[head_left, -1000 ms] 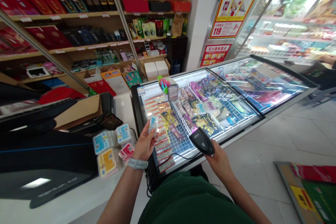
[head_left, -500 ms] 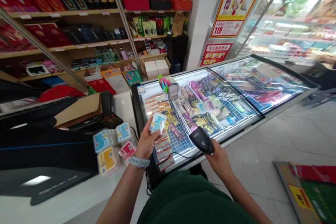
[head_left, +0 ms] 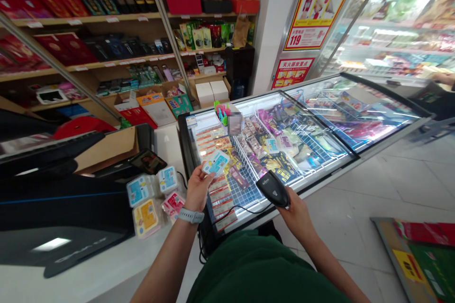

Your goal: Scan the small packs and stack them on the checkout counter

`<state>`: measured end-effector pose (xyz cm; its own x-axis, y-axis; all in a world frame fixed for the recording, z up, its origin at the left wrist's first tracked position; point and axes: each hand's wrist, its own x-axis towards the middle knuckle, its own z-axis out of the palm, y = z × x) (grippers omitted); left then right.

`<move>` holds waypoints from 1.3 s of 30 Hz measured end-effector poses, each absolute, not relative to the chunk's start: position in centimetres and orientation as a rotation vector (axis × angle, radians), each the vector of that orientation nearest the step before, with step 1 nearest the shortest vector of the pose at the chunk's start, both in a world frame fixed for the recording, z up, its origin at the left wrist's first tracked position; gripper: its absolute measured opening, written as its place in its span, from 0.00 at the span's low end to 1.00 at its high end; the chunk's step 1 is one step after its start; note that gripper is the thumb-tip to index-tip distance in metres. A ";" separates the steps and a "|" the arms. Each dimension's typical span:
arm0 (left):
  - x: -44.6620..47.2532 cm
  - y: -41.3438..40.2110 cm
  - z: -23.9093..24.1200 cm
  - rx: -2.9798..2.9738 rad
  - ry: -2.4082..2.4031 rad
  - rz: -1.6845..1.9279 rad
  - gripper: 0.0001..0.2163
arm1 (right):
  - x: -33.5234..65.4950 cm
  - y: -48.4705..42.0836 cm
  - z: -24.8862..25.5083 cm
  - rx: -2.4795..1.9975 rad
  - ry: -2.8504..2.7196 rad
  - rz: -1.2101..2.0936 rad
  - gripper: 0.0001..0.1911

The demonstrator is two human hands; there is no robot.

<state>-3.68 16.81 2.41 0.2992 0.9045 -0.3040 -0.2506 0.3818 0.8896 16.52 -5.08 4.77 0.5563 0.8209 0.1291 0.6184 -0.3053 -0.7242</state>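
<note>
My left hand [head_left: 197, 188] pinches a small white and blue packet [head_left: 215, 162], its label turned up, over the left end of the glass-topped freezer [head_left: 320, 170]. My right hand [head_left: 297, 214] is wrapped round a black barcode scanner [head_left: 273, 189] with a cable, its head aimed toward the packet from the right, a short gap away. Several similar packets [head_left: 152, 197] in blue, yellow and pink lie on the white counter [head_left: 106, 260] just left of my left wrist, which wears a pale watch.
A black till screen [head_left: 53, 208] stands on the counter at left. Wooden shelves [head_left: 117, 61] with boxed goods fill the back wall. A second freezer [head_left: 359, 109] and chilled shelving lie at right, where another person's arm [head_left: 442, 80] shows. A printed mat [head_left: 419, 255] lies on the floor.
My left hand has turned the packet from edge-on to label-up and raised it slightly to the right, toward the scanner. The right hand with the scanner has barely moved.
</note>
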 end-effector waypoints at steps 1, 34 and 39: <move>-3.6 16.9 2.5 0.838 0.949 0.910 0.25 | 16.5 -5.1 4.9 -2.034 -1.153 0.338 0.16; 0.1 19.7 0.7 0.973 0.969 1.035 0.20 | 17.0 -2.9 4.2 -1.982 -1.333 0.207 0.23; 0.3 19.7 0.4 0.999 0.971 1.027 0.19 | 17.2 -2.7 4.2 -1.987 -1.356 0.194 0.25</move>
<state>0.33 19.73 0.37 0.2271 0.9611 -0.1570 -0.2104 0.2058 0.9557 17.17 -2.69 4.23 0.4375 0.8615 0.2579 0.7543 -0.1954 -0.6268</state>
